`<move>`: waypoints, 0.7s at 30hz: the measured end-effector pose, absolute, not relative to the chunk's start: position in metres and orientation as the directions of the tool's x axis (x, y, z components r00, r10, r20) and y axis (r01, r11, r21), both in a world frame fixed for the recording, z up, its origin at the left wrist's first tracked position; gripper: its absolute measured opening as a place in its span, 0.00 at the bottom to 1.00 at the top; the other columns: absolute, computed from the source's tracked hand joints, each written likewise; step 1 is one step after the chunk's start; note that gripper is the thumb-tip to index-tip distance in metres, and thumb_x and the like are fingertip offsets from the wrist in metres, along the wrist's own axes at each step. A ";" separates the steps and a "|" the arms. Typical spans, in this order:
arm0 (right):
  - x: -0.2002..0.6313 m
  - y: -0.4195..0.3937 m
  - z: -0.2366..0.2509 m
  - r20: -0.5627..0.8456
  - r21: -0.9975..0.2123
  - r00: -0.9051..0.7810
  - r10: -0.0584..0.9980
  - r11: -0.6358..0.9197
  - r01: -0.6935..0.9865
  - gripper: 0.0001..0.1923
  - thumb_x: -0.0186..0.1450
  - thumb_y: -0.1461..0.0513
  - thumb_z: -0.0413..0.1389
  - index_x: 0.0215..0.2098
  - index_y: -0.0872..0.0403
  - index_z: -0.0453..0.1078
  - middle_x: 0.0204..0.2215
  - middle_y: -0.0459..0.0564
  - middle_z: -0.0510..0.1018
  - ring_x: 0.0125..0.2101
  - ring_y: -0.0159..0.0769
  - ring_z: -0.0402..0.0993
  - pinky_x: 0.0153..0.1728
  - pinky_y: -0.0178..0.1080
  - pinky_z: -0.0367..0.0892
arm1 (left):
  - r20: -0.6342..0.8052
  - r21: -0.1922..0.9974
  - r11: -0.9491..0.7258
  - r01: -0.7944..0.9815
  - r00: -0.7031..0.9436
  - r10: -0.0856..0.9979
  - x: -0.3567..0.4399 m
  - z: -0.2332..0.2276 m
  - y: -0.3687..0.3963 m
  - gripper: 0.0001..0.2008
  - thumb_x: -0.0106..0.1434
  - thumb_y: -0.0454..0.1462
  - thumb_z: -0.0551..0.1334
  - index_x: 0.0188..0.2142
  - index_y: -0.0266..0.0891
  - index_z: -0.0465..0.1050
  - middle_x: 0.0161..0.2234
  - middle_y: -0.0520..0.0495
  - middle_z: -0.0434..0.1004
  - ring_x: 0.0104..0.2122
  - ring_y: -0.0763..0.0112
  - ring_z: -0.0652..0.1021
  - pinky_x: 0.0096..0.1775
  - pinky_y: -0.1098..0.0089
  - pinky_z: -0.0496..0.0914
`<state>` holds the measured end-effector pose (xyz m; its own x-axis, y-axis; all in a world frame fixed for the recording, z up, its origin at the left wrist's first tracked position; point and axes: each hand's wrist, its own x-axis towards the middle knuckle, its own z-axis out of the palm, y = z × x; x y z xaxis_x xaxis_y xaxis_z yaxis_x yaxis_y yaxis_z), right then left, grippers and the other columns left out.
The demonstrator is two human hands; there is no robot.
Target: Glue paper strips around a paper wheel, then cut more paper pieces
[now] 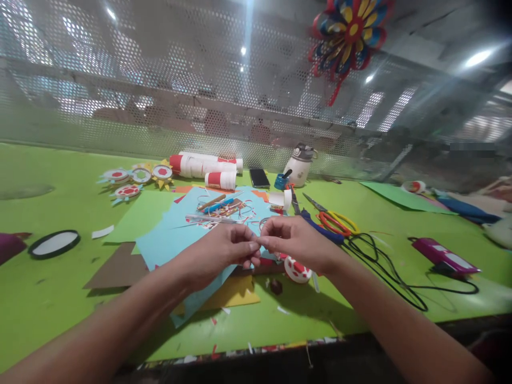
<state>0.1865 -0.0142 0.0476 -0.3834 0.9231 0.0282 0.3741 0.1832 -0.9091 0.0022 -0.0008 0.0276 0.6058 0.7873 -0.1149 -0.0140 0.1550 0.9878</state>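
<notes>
My left hand [236,246] and my right hand [294,240] meet at their fingertips above the table's papers. Both are closed in a pinch; whatever lies between the fingers is too small to make out. Below them spreads light blue paper [160,240], with pens [218,204] and thin paper scraps on it. Just under my right hand sits a white paper piece with red spots [298,270]. A cut paper cup [282,200] lies beyond my right hand, and scissors with orange and yellow handles [338,223] rest to its right.
Stacked paper cups [208,166], a phone [260,178] and a white bottle [298,166] stand or lie at the back. Decorated paper discs [127,192] are at left. A black cable [384,272] and a purple device [444,256] lie at right. The table edge [240,352] is near me.
</notes>
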 end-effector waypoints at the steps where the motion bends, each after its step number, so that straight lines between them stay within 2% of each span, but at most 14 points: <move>1: 0.186 -0.014 0.048 0.009 -0.920 -0.390 0.921 0.160 0.358 0.16 0.58 0.51 0.60 0.27 0.56 0.66 0.20 0.41 0.67 0.22 0.28 0.61 0.23 0.33 0.57 | -0.121 0.988 0.157 -0.005 0.609 0.784 0.002 0.028 -0.001 0.09 0.54 0.39 0.67 0.27 0.36 0.72 0.23 0.51 0.75 0.23 0.76 0.70 0.31 0.72 0.63; 6: 0.185 -0.015 0.048 -0.052 -0.956 -0.397 0.916 0.069 0.286 0.17 0.55 0.51 0.63 0.26 0.56 0.66 0.17 0.39 0.66 0.20 0.27 0.61 0.23 0.33 0.56 | -0.148 0.985 0.170 0.024 0.618 0.772 0.002 0.029 -0.001 0.09 0.52 0.39 0.68 0.26 0.36 0.72 0.22 0.50 0.75 0.22 0.76 0.70 0.30 0.72 0.63; 11: 0.183 -0.013 0.041 -0.039 -0.984 -0.353 0.935 0.027 0.177 0.14 0.54 0.55 0.64 0.25 0.55 0.66 0.17 0.39 0.67 0.19 0.26 0.60 0.22 0.33 0.55 | -0.146 0.985 0.174 0.008 0.577 0.804 0.003 0.029 0.001 0.10 0.51 0.39 0.69 0.24 0.35 0.72 0.22 0.49 0.76 0.22 0.75 0.71 0.30 0.72 0.64; 16: 0.183 -0.010 0.032 0.003 -1.000 -0.274 0.962 0.006 0.012 0.15 0.54 0.54 0.64 0.25 0.55 0.66 0.19 0.40 0.69 0.20 0.27 0.63 0.24 0.34 0.59 | -0.129 0.964 0.238 -0.118 0.577 0.807 0.003 0.030 0.002 0.10 0.51 0.37 0.70 0.29 0.34 0.73 0.25 0.49 0.76 0.28 0.73 0.74 0.33 0.71 0.66; 21: 0.181 -0.011 0.027 -0.023 -0.993 -0.247 0.969 -0.051 -0.105 0.14 0.55 0.55 0.64 0.27 0.54 0.66 0.21 0.41 0.70 0.20 0.28 0.65 0.26 0.38 0.66 | -0.071 0.970 0.196 -0.141 0.611 0.788 0.003 0.028 0.000 0.08 0.53 0.37 0.68 0.32 0.36 0.74 0.27 0.49 0.76 0.28 0.74 0.73 0.32 0.72 0.65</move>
